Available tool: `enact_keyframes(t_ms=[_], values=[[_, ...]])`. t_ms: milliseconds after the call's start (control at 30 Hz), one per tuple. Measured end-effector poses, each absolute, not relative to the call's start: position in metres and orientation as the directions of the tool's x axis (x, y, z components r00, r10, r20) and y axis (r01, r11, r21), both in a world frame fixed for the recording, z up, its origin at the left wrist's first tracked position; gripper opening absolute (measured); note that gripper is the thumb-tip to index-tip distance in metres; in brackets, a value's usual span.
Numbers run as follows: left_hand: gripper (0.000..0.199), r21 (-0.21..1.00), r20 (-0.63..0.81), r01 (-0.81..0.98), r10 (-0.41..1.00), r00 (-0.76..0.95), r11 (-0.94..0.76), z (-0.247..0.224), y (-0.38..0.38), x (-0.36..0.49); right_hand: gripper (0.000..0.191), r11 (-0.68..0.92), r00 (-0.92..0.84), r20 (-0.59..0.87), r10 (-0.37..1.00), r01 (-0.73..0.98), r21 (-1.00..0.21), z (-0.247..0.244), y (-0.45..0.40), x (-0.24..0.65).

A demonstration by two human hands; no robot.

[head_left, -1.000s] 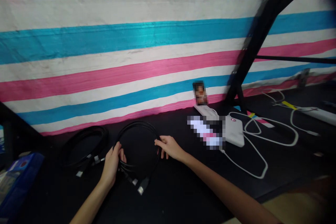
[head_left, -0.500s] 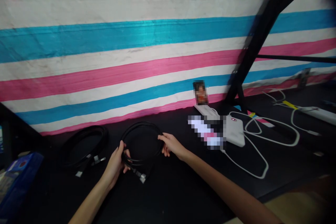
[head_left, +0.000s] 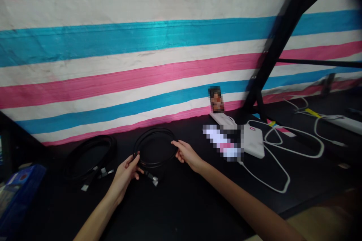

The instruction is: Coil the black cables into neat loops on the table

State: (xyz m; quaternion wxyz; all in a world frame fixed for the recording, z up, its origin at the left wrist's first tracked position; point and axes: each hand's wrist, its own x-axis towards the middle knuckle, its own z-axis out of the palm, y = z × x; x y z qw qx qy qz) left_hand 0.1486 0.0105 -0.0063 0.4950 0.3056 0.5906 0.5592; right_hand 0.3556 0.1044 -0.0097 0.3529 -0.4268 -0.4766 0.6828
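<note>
A coiled black cable (head_left: pixel 155 165) is held between my two hands at the middle of the dark table. My left hand (head_left: pixel 128 169) grips the coil's left side, thumb on top and fingers beneath. On the right side my right hand (head_left: pixel 186 153) pinches the loops between thumb and fingers. The cable's metal plug ends (head_left: pixel 154 180) stick out at the front of the coil, just right of my left hand. To the left, a second black cable coil (head_left: pixel 111 147) lies on the table, with several pale connectors (head_left: pixel 103 172) at its front.
A white power bank (head_left: pixel 252 144) with white cables sits on the right, beside a blurred-out lit object (head_left: pixel 222 143). A white power strip (head_left: pixel 349 123) lies farther right. At far left is a blue package (head_left: pixel 28 188). A striped sheet (head_left: pixel 127 56) and black metal frame (head_left: pixel 278 52) stand behind.
The held coil has shifted slightly away from me and to the right, its plug ends moving with it. Both hands keep their hold. Everything else stays in place.
</note>
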Motion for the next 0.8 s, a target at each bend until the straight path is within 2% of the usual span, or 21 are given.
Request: enact_keyframes(t_ms=[167,400,533,800], values=[[0.056,0.964,-0.22,-0.214,0.922,-0.318,0.156,-0.0018,0.009,0.147,0.031,-0.333,-0.398,-0.251,0.883,-0.152,-0.931,-0.0111,0.1068,0.3581],[0.047,0.959,-0.228,-0.237,0.918,-0.324,0.155,-0.0013,0.0099,0.1491,0.036,-0.37,-0.426,-0.252,0.869,-0.22,-0.903,-0.0098,0.1075,0.3603],[0.046,0.951,-0.269,-0.239,0.911,-0.314,0.198,-0.0028,0.01,0.1494,0.033,-0.412,-0.447,-0.28,0.849,-0.23,-0.882,-0.0059,0.1063,0.3607],[0.05,0.954,-0.235,-0.247,0.939,-0.252,0.173,0.0,0.008,0.1527,0.026,-0.454,-0.47,-0.297,0.831,-0.267,-0.85,-0.0045,0.1076,0.3609]])
